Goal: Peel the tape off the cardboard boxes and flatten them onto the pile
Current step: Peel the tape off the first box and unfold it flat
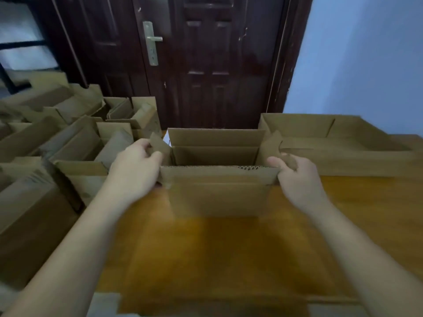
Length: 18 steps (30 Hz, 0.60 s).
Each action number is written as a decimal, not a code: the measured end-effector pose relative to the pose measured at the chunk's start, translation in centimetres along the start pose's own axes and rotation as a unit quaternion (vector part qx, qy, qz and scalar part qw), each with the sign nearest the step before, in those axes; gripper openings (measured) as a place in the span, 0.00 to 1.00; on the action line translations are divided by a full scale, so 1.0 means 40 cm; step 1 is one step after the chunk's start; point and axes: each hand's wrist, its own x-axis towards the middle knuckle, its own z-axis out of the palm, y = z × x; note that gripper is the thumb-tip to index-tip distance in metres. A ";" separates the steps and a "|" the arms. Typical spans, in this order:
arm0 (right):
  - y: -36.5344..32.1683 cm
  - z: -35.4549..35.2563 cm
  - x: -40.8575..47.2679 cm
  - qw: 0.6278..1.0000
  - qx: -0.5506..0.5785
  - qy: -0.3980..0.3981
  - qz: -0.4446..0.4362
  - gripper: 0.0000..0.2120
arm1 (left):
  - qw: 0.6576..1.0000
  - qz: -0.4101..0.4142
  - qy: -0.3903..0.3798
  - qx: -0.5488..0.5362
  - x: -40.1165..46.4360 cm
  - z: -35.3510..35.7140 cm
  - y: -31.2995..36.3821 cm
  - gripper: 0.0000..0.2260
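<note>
Head view: open cardboard box point(216, 193) sits upright at the far edge of the surface point(217, 259), roughly mid-width, top flaps up, inside visible. Corrugated edge of the near flap faces the camera.

Left hand point(135, 165) grips the box's left side flap point(159, 145), fingers curled over it, thumb on the near side. Right hand point(295, 173) grips the right side flap point(271, 145) at the top corner, thumb pressed along the near flap's edge. Both forearms reach in from the near edge.

No tape clearly readable on this box; frame is motion-blurred, so can't tell.

Surface is orange-brown wood with a dark shadow patch in front of the box.

Far right corner of the surface: pile of flattened cardboard point(343, 152), just beside the box's right flap, possibly touching it. Top piece lies wide and shallow with fold lines showing.

Off the left edge of the surface: a cluster of unflattened boxes point(68, 138), many with flaps open, packed together and running back toward the door. A few more stand behind the held box's left side point(139, 115).

Background: dark brown panelled door point(206, 65) with a metal lever handle point(153, 42), pale blue wall point(366, 65) to its right, a dark frame with light panels point(20, 42) at upper left.
</note>
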 end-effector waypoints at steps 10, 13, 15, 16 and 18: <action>-0.073 -0.027 -0.102 0.995 0.048 -0.030 0.076 0.16 | 0.999 0.001 -0.010 -0.048 -0.142 -0.058 0.007 0.28; -0.083 -0.028 -0.132 0.995 0.042 -0.036 0.087 0.16 | 1.000 0.008 -0.001 -0.027 -0.184 -0.066 0.016 0.22; -0.085 -0.022 -0.156 0.994 0.053 -0.036 0.094 0.15 | 0.999 0.008 -0.014 -0.039 -0.212 -0.064 0.016 0.24; -0.083 -0.017 -0.166 0.992 0.067 -0.033 0.105 0.14 | 0.998 0.005 -0.025 -0.056 -0.219 -0.061 0.011 0.27; -0.072 -0.011 -0.174 0.987 0.084 -0.030 0.130 0.20 | 0.996 -0.005 -0.051 -0.076 -0.229 -0.062 0.003 0.35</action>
